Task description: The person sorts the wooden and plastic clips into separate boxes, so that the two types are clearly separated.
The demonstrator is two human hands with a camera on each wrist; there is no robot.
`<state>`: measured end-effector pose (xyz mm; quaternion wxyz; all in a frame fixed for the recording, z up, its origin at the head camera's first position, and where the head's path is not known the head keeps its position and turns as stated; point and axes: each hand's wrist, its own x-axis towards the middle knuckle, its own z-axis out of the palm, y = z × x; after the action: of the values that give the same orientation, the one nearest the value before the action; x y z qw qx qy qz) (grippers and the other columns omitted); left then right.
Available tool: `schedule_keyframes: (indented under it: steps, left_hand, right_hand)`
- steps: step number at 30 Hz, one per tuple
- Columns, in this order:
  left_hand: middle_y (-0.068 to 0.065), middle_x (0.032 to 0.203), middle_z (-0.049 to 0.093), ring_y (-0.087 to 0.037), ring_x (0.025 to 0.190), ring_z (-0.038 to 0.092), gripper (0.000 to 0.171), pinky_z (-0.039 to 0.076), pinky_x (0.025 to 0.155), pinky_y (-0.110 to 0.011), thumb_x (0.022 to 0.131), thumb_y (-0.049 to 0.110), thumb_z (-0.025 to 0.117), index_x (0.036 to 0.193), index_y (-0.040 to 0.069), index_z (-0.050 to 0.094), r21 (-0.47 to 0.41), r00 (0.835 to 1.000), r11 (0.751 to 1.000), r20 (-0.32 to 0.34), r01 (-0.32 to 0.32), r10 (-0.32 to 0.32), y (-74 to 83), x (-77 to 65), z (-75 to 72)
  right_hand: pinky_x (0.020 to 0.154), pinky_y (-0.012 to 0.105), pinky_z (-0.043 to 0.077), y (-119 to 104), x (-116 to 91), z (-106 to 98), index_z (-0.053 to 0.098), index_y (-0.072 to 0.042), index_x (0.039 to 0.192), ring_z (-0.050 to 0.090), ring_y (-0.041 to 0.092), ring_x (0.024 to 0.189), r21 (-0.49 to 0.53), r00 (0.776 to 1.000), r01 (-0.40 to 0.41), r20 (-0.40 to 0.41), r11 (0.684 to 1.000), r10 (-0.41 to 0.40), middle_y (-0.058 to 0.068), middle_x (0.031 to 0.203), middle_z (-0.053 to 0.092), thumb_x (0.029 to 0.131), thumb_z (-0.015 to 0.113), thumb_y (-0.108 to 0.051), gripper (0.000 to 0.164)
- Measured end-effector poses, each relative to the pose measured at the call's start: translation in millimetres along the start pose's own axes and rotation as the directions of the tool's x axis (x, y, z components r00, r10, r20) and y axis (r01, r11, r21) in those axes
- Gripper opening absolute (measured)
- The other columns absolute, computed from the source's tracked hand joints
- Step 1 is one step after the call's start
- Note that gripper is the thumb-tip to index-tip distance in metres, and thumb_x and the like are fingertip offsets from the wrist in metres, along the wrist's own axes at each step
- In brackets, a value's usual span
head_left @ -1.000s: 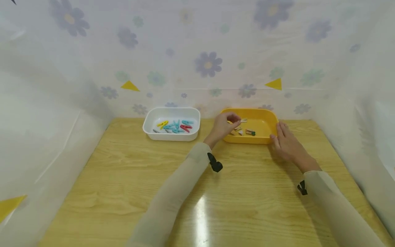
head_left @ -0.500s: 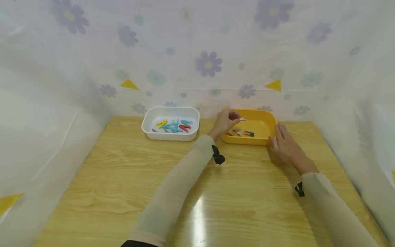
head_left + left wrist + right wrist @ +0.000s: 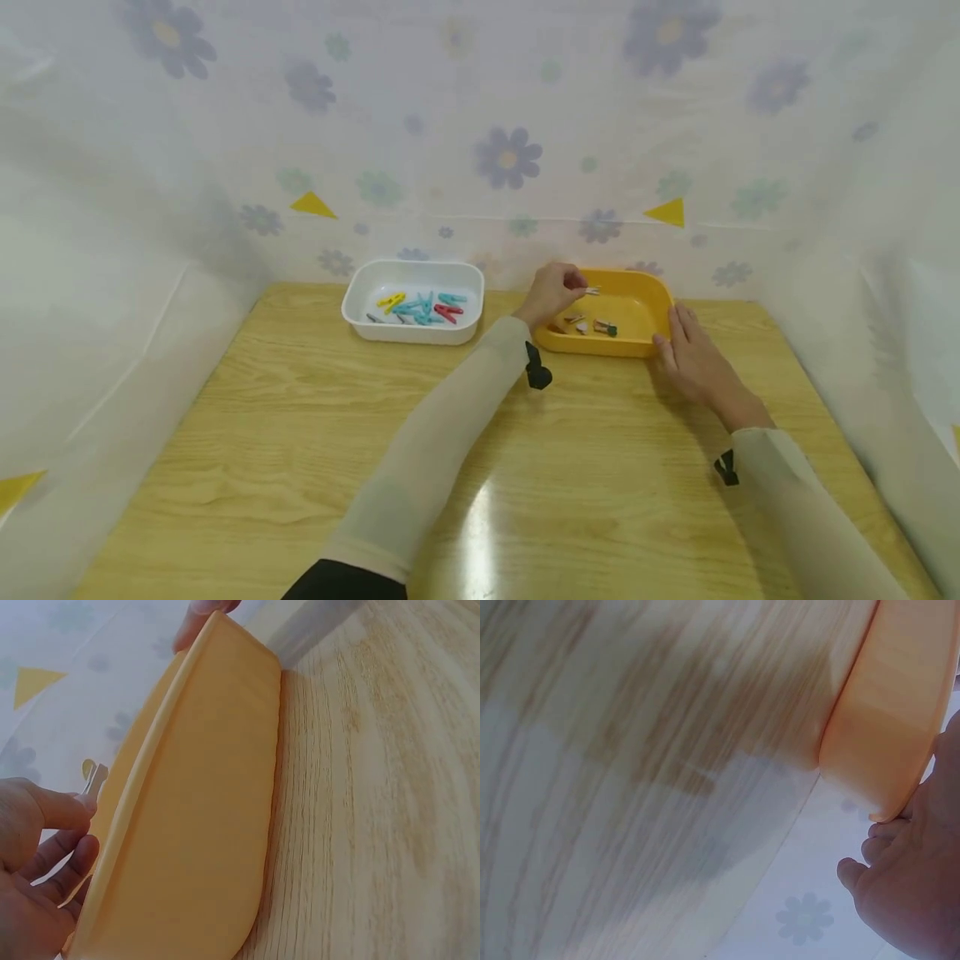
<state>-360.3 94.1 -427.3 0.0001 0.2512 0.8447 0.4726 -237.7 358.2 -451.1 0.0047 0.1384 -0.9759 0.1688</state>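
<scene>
My left hand is over the left side of the yellow tray. Between thumb and fingertips it pinches a small pale clothespin, raised above the tray's floor; a round yellowish bit shows at its tip in the left wrist view. At the tray's right end my right hand grips the near corner, the thumb at the rim and the fingers along the end wall. Several small wooden clothespins lie inside the tray near its front wall, one with a dark green piece. The left hand hides part of the tray.
Left of the yellow tray stands a white tray with several plastic clothespins in blue, yellow and red, plus small grey ones. Both trays stand at the back of the wooden table, close to a flowered curtain.
My left forearm has shifted slightly right, while the hand stays over the yellow tray with the clothespin pinched. My right hand keeps its place at the tray's corner.
</scene>
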Motion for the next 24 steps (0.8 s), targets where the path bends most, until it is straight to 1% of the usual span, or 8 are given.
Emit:
schedule_keyframes:
  steps: [4, 9, 15, 18, 24]
  left_hand:
    - [-0.005, 0.095, 0.069, -0.015, 0.084, 0.063, 0.007, 0.052, 0.074, -0.021, 0.099, 0.010, 0.070, 0.101, 0.005, 0.074, 0.009, 1.000, 1.000, 0.021, 0.022, -0.022, 0.7, 4.0, 4.7]
    - [-0.006, 0.096, 0.071, -0.017, 0.086, 0.065, 0.007, 0.053, 0.076, -0.024, 0.099, 0.011, 0.070, 0.101, 0.005, 0.074, 0.035, 0.999, 0.999, 0.020, 0.037, -0.038, -1.2, 7.9, 8.2]
    - [-0.003, 0.094, 0.071, -0.015, 0.085, 0.065, 0.007, 0.052, 0.075, -0.024, 0.099, 0.013, 0.071, 0.100, 0.008, 0.075, 0.056, 0.997, 0.996, 0.024, 0.076, -0.077, -9.3, 11.8, 14.3]
    - [-0.002, 0.092, 0.071, -0.014, 0.083, 0.064, 0.006, 0.053, 0.074, -0.024, 0.099, 0.013, 0.071, 0.099, 0.009, 0.076, 0.054, 0.995, 0.994, 0.024, 0.094, -0.095, -11.9, 13.3, 17.5]
    - [-0.002, 0.091, 0.070, -0.014, 0.082, 0.063, 0.006, 0.053, 0.074, -0.025, 0.099, 0.013, 0.071, 0.097, 0.009, 0.075, 0.037, 0.994, 0.994, 0.022, 0.106, -0.107, -11.9, 15.6, 19.9]
  right_hand:
    - [0.122, 0.062, 0.005, 2, -2, 1, -0.003, 0.014, 0.157, -0.001, 0.053, 0.151, 0.006, 1.000, -0.003, 0.003, 1.000, 0.003, 0.036, 0.164, -0.004, 0.114, 0.018, -0.040, 0.072]
    - [0.122, 0.062, 0.005, 3, -1, 2, -0.003, 0.013, 0.157, -0.001, 0.052, 0.152, -0.001, 1.000, 0.001, -0.001, 1.000, -0.001, 0.035, 0.165, -0.006, 0.114, 0.018, -0.040, 0.072]
    - [0.122, 0.061, 0.006, -1, 0, 1, -0.001, 0.015, 0.157, 0.001, 0.053, 0.152, -0.002, 1.000, 0.006, -0.011, 1.000, -0.006, 0.036, 0.164, -0.002, 0.114, 0.021, -0.039, 0.072]
    - [0.122, 0.062, 0.008, -3, -1, 1, 0.000, 0.015, 0.157, 0.002, 0.053, 0.152, -0.007, 1.000, 0.007, -0.013, 1.000, -0.008, 0.037, 0.164, -0.001, 0.114, 0.022, -0.037, 0.071]
    - [0.122, 0.061, 0.008, -2, -1, 1, 0.000, 0.015, 0.157, 0.002, 0.052, 0.152, -0.011, 1.000, 0.003, -0.018, 1.000, -0.003, 0.037, 0.164, 0.000, 0.114, 0.022, -0.037, 0.071]
